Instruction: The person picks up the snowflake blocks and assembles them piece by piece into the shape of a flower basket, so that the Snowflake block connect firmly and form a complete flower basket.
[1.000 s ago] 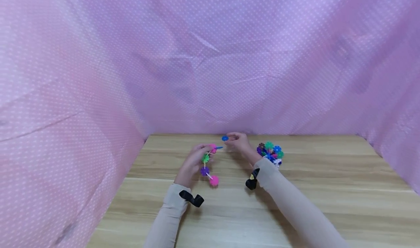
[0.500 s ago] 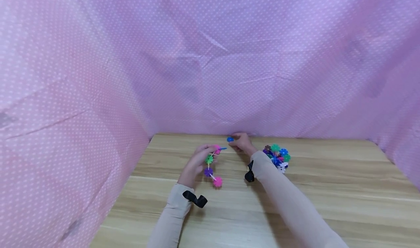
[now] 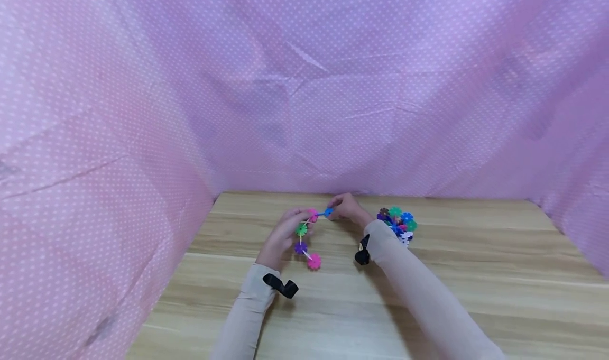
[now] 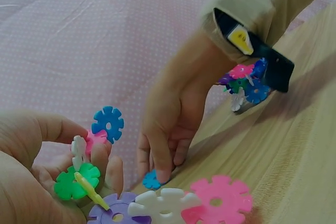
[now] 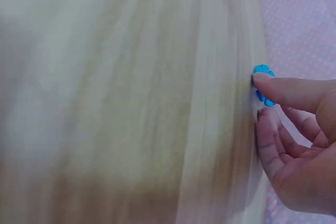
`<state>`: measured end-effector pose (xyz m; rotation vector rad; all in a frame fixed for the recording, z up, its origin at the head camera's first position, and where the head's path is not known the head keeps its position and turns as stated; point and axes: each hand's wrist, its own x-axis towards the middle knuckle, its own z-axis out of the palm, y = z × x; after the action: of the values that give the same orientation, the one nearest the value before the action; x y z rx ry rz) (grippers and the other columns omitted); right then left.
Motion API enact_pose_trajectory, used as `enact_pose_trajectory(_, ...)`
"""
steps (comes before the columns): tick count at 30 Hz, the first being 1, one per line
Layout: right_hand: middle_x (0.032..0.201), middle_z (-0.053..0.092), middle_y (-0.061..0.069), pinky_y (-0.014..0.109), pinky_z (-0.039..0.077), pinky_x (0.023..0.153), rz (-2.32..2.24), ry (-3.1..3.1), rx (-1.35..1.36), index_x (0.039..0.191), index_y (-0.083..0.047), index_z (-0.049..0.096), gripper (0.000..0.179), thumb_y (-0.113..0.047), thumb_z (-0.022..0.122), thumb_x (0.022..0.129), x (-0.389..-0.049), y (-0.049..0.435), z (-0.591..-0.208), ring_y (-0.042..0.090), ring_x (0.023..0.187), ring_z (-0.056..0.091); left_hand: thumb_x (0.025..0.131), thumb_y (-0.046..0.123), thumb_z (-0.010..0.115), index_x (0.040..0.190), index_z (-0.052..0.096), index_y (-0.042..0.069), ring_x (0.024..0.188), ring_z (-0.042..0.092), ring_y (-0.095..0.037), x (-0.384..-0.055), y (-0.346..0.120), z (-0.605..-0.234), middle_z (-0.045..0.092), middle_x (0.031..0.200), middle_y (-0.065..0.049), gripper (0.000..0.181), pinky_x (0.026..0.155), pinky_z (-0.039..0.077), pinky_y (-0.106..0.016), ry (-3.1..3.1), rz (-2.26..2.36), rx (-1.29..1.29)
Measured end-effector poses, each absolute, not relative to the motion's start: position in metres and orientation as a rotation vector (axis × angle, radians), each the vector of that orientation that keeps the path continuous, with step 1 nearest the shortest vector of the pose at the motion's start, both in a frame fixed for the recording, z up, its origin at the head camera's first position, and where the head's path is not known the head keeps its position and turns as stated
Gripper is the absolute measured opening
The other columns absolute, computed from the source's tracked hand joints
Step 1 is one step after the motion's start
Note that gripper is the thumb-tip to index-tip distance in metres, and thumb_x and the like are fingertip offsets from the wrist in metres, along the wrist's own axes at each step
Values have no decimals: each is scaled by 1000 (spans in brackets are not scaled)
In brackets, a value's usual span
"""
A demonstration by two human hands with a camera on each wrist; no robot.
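Observation:
My left hand (image 3: 284,230) pinches a chain of flower-shaped plastic snowflake discs near its upper end. Down from its fingertips run a pink disc (image 3: 313,215), a green disc (image 3: 302,229), a purple disc (image 3: 301,248) and a pink end disc (image 3: 314,261), with white and yellow discs linking them. A blue disc (image 4: 108,124) stands slotted to the upper pink one. My right hand (image 3: 346,208) pinches a loose blue disc (image 5: 264,85) between thumb and fingers. In the head view this disc meets the tip of the chain's blue one; in the left wrist view they appear apart.
A pile of mixed-colour snowflake discs (image 3: 397,225) lies on the wooden table (image 3: 476,254), right of my right hand. Pink dotted cloth (image 3: 304,111) hangs behind and beside the table. Black straps (image 3: 280,285) dangle from both sleeve cuffs.
My right hand has brought its blue disc down and left to the chain's blue disc, its fingers drawing in closer around it. My left hand has stayed nearly still with the chain.

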<state>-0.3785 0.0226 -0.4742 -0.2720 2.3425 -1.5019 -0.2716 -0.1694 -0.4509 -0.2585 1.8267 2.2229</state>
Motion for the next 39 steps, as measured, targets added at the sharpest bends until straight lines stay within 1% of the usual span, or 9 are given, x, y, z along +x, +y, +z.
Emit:
enact_pose_trajectory(3,96,67,11,20,54,63,-1496,2326,-291,107,6,69,28,10,75,81,-374,23,-471,12,73,60,101,17,60,117,64,5,68,54,-10,-273,-170,-452,63,87,1,20,68,46,-24,1874,2191,-242)
enact_pose_trajectory(8,89,70,15,25,58,61,-1620,2274,-337,108,11,67,24,11,70,85,-363,29,-470,14,67,65,101,17,59,118,64,5,70,54,-10,-275,-169,-456,64,92,-1,21,68,46,-24,1934,2159,-233)
enact_pose_trajectory(12,92,73,14,29,62,66,-1752,2225,-310,113,10,67,27,8,72,87,-350,39,-470,13,70,68,102,18,59,116,63,4,70,52,-9,-276,-167,-458,64,94,-1,20,64,45,-20,1946,2158,-215)
enact_pose_trajectory(16,96,74,9,32,63,76,-1869,2163,-225,117,5,68,31,2,76,87,-333,49,-466,12,77,71,99,18,66,113,66,4,68,51,-9,-276,-164,-460,64,90,0,19,59,44,-18,1957,2158,-173)
enact_pose_trajectory(19,96,75,6,31,63,79,-1937,2129,-235,118,4,69,30,-1,76,89,-322,54,-463,11,80,71,95,17,72,108,69,5,67,51,-10,-276,-163,-461,63,88,2,19,58,44,-19,1982,2147,-152)
enact_pose_trajectory(28,93,75,3,29,63,79,-2090,2069,-259,121,7,67,32,-5,74,92,-300,59,-462,10,81,72,93,22,76,113,73,5,73,54,-12,-274,-155,-462,68,99,-5,26,64,47,-21,1986,2115,-149)
enact_pose_trajectory(30,93,75,3,30,63,80,-2107,2061,-267,122,8,67,33,-6,74,92,-299,60,-463,11,82,72,92,22,76,114,73,5,74,55,-12,-274,-154,-463,69,98,-4,28,65,48,-22,1992,2110,-149)
enact_pose_trajectory(36,92,75,4,41,62,86,-2122,2063,-292,120,9,68,32,-3,75,91,-294,62,-460,18,85,75,91,22,78,116,71,4,80,56,-13,-273,-146,-461,66,88,4,31,70,50,-24,1995,2124,-173)
enact_pose_trajectory(39,91,75,3,47,60,89,-2132,2076,-280,119,9,69,31,-2,75,90,-292,65,-458,16,82,75,91,19,78,116,72,2,82,57,-13,-272,-140,-460,66,87,5,31,73,50,-26,2006,2144,-166)
